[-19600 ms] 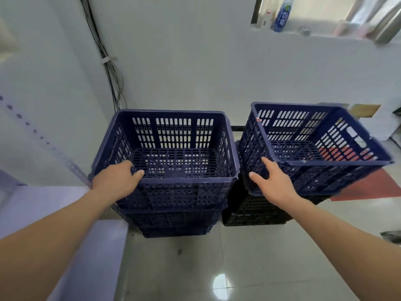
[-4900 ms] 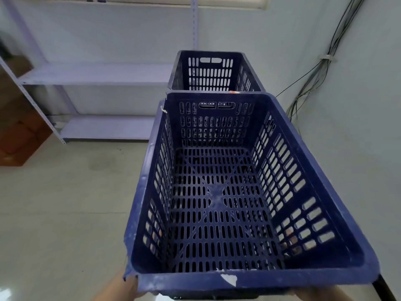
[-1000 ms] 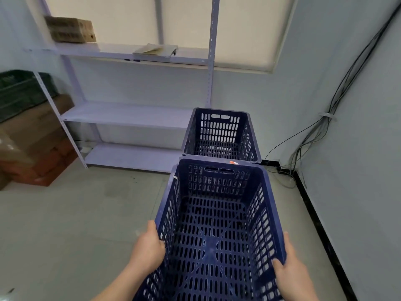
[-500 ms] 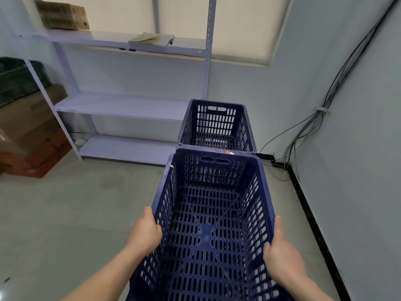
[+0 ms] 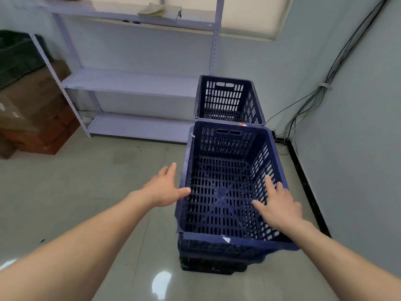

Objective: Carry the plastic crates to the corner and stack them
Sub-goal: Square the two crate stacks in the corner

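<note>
A: Which step is this?

B: Stacking. The near crate sits on others between both spread, empty hands: left hand outside its wall, right hand over its far rim (touching? can't tell).

A: Next?

B: Probably fetching another. Beyond the fingertips stand a second crate, shelving and wall cables; nothing blocks.

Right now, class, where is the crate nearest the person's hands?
In the head view, the near crate sits right of centre atop other crates, directly before the far crate by the right wall.
</note>
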Demonstrator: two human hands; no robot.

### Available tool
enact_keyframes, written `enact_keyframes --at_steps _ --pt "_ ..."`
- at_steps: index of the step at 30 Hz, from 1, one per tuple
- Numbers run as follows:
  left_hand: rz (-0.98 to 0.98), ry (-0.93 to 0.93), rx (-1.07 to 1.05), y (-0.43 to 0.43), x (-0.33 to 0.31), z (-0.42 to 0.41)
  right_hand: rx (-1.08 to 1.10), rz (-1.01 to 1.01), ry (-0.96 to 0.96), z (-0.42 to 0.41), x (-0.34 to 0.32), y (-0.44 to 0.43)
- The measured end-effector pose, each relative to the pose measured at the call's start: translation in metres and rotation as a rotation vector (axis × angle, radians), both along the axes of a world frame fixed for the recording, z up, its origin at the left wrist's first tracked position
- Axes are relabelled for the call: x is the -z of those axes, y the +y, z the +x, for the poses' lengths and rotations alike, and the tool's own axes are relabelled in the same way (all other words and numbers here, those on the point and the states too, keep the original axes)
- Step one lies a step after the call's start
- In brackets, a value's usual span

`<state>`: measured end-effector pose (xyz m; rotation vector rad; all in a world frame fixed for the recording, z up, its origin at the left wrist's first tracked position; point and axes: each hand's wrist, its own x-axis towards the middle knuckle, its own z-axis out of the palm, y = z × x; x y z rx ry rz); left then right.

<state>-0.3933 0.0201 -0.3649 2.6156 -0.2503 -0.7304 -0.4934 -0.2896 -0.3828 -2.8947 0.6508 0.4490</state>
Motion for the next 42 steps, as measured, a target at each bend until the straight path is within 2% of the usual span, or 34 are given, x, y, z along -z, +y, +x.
enact_keyframes --at_steps 9,17,31,42 --pt "-0.029 -0.106 -0.013 0.074 -0.047 0.005 0.023 0.129 -0.202 0.015 -0.045 0.087" --pt "-0.074 -0.221 0.036 0.088 -0.085 0.064 -0.003 0.189 -0.35 0.069 -0.089 0.104" --pt "-0.078 -0.336 -0.003 0.131 -0.153 0.19 0.044 0.18 -0.328 0.194 -0.113 0.119" --pt "-0.096 -0.3 0.27 0.186 -0.145 0.34 0.319 0.117 -0.346 0.27 -0.11 0.177"
